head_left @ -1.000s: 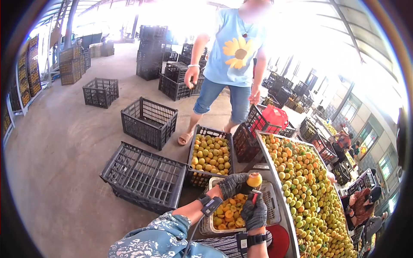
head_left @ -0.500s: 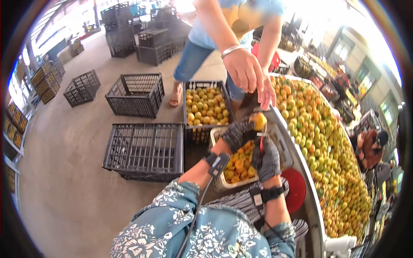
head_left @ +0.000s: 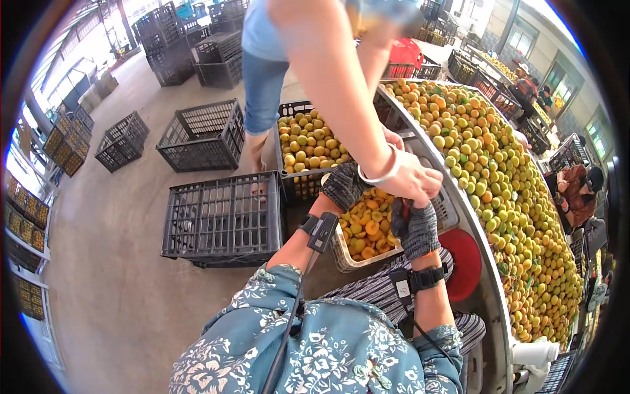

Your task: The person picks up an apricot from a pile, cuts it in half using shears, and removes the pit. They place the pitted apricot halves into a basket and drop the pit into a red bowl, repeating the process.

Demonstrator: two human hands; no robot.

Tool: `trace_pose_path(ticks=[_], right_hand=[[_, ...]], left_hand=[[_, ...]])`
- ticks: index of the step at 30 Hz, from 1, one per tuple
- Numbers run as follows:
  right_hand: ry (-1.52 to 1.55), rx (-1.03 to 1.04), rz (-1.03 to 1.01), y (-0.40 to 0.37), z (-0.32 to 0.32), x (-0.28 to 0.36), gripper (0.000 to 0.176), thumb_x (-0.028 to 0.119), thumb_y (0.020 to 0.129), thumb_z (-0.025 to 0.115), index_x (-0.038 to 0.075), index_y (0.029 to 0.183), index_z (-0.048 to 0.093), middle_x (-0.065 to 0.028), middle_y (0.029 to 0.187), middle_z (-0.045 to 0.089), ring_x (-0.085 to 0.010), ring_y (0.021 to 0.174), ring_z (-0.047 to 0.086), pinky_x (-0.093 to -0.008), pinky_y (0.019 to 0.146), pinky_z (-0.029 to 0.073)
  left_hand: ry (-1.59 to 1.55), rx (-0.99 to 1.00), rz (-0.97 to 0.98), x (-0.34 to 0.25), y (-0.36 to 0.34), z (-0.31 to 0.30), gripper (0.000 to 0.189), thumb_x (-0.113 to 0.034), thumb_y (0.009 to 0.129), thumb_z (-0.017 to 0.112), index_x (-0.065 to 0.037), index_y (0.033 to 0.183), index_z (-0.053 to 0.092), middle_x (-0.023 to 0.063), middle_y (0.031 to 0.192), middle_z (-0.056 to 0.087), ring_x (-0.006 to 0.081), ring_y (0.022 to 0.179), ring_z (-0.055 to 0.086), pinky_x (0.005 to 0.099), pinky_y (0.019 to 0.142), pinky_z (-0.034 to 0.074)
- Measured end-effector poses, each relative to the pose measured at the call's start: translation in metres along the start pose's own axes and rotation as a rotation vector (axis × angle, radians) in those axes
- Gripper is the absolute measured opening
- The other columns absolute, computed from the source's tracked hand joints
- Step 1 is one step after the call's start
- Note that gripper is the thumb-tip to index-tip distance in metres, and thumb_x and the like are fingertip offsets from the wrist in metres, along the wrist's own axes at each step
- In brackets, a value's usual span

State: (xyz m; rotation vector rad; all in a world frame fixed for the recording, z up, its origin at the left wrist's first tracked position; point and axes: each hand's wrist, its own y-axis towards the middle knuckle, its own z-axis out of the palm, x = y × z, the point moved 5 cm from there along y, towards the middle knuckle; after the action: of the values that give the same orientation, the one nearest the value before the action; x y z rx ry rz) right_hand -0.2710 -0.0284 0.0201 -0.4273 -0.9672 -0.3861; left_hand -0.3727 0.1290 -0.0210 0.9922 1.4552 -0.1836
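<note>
My left hand [head_left: 344, 186], in a dark grey knit glove, is over the left rim of a white basket [head_left: 348, 261] of orange cut fruit [head_left: 369, 225]; its fingertips are hidden behind a co-worker's arm. My right hand [head_left: 417, 228], gloved too, is at the basket's right side, fingers curled round a small dark and red thing I cannot make out. The co-worker's hand [head_left: 413, 176], with a bangle above it, reaches down right beside my right fingers. Behind the basket stands a black crate of yellow-green fruit [head_left: 311, 143].
A heap of fruit [head_left: 485, 164] fills the metal-edged table on the right. Black crates [head_left: 222, 220] stand on the floor to the left. A red round seat [head_left: 461, 264] is beside my right forearm. The co-worker [head_left: 266, 72] leans in from the front.
The co-worker has leaned in, and their arm now crosses over the basket to my right hand. The yellow fruit at my left hand is out of sight. My left hand has moved slightly left.
</note>
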Motion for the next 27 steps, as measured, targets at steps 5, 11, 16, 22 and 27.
trace_pose_path(ticks=[5,11,16,22,27], right_hand=[[-0.031,-0.043,-0.167,0.005,-0.003,0.02,0.022,0.03,0.088,0.063,0.012,0.086,0.051,-0.0036,0.068,0.052,-0.0146,0.047,0.05,-0.026,0.037,0.038],[-0.051,0.301,-0.234,-0.005,0.01,0.052,0.042,0.033,0.091,0.061,0.006,0.122,0.053,-0.0099,0.1,0.065,-0.0228,0.084,0.066,-0.0333,0.062,0.055],[-0.14,0.168,-0.162,-0.002,-0.017,0.046,0.044,0.034,0.091,0.06,0.006,0.125,0.052,-0.0093,0.103,0.065,-0.0226,0.086,0.066,-0.0332,0.064,0.055],[0.012,-0.001,-0.099,-0.011,-0.09,0.036,0.025,0.022,0.094,0.056,0.005,0.113,0.058,-0.0057,0.085,0.062,-0.0177,0.068,0.061,-0.0286,0.057,0.051],[0.199,-0.067,-0.213,-0.027,-0.166,0.065,0.021,0.019,0.093,0.057,0.004,0.107,0.06,-0.0064,0.087,0.062,-0.0162,0.077,0.06,-0.029,0.064,0.052]], left_hand=[[-0.899,-0.116,-0.125,0.039,-0.002,0.011,0.025,-0.017,0.091,0.06,-0.001,0.11,0.059,0.0104,0.102,0.064,0.0215,0.095,0.061,0.0327,0.084,0.052],[-1.234,-0.099,-0.358,-0.01,-0.008,0.018,0.032,-0.022,0.089,0.065,0.001,0.11,0.058,0.0129,0.101,0.064,0.0232,0.086,0.064,0.0343,0.074,0.056],[-1.2,-0.063,-0.443,-0.015,-0.009,0.043,0.04,-0.026,0.088,0.066,0.001,0.117,0.056,0.0135,0.103,0.065,0.0227,0.088,0.065,0.0353,0.078,0.055],[-1.176,0.01,-0.557,-0.011,-0.006,0.077,0.032,-0.025,0.094,0.058,-0.005,0.118,0.057,0.0145,0.099,0.068,0.0247,0.088,0.067,0.0354,0.075,0.055],[-1.167,0.221,-0.638,-0.029,-0.023,0.138,0.031,-0.023,0.093,0.06,-0.004,0.117,0.057,0.0152,0.097,0.068,0.0236,0.083,0.067,0.0341,0.076,0.056]])
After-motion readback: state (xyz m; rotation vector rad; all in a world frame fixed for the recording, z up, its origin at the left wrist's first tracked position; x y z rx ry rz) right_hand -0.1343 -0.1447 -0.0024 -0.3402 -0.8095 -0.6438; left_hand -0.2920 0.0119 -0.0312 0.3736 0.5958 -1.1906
